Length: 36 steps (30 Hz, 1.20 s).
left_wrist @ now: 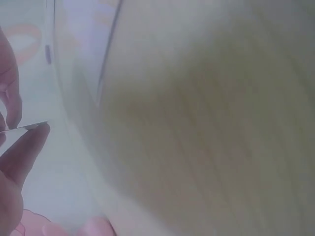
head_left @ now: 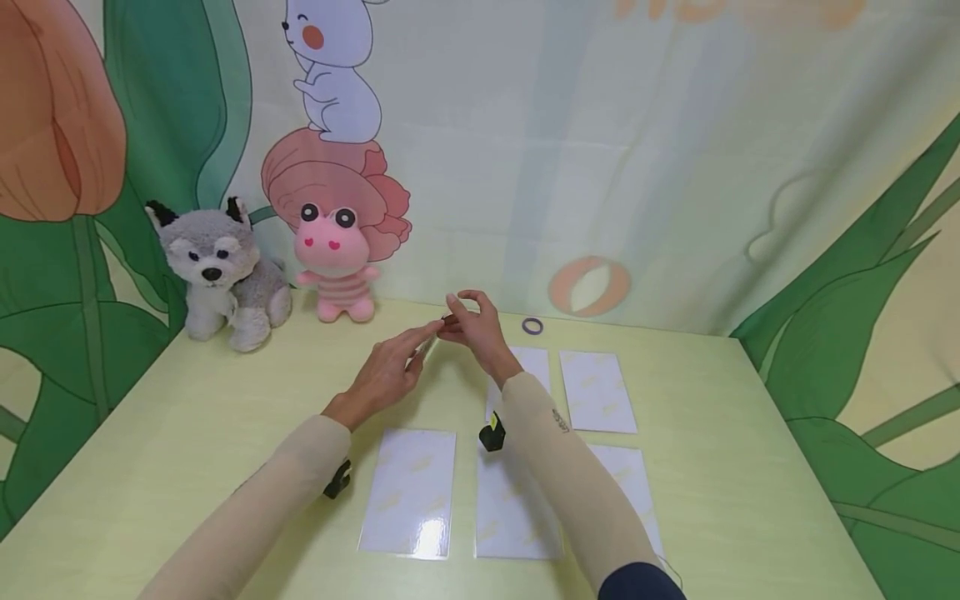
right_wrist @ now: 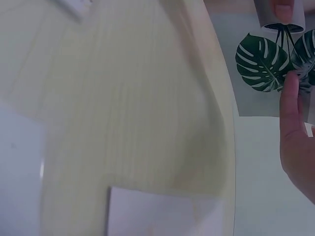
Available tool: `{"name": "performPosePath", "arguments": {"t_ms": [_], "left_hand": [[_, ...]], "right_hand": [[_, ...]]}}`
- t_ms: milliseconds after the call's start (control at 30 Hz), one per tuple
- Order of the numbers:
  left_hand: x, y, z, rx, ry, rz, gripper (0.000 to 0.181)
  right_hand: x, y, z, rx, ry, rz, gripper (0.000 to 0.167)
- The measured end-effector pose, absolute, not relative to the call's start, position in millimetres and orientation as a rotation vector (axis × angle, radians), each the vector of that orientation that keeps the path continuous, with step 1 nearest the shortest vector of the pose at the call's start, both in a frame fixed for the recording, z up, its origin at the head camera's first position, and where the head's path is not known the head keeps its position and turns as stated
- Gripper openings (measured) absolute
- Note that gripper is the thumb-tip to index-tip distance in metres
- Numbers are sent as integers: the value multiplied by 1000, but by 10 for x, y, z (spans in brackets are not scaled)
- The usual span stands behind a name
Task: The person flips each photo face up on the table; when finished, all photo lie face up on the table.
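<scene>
Pinching the monstera card [right_wrist: 263, 69] between left hand's [head_left: 386, 368] thumb and fingers, raised edge-on at mid-frame; pressing right hand's [head_left: 477, 329] fingertip against the printed leaves, though unable to tell whether gripping; showing white cards [head_left: 408, 492] at lower centre, a purple ring [head_left: 533, 333] right of centre; also showing a husky plush [head_left: 213, 279] and a pink striped plush [head_left: 337, 258] at left.

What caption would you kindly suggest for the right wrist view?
Hands on a picture card: a potted, split-leaved plant, upside down in this view.
</scene>
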<state>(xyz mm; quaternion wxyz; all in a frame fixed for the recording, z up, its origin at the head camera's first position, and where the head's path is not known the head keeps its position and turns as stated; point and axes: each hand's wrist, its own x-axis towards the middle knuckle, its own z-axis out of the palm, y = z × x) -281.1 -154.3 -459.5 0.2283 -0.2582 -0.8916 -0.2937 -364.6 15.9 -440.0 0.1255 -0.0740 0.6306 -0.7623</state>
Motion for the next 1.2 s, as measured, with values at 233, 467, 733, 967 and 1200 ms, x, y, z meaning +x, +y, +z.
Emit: {"name": "performPosePath", "arguments": {"t_ms": [233,467,733,967,1200], "left_hand": [[-2818,-1536,-4596,-598,-2438,-944,63],[-2832,-1521,-4550,-520,-2358,-1043,60],[-2836,-1490,-4489,-430,-2276,-1204,59],[-2817,-1436,-4450,-354,-2212,-1314,61],[-2815,-1399,-4431,-233,-2149,-1506,62]], "right_hand": [[-3655,160,-4427,-209,1878,-2176,44],[-3633,184,-4490,-166,1983,-2066,40],[-3601,211,-4544,-117,1993,-1984,46],[-3610,220,-4583,-89,1780,-2091,57],[-3608,241,-4590,-62,1716,-2128,62]]}}
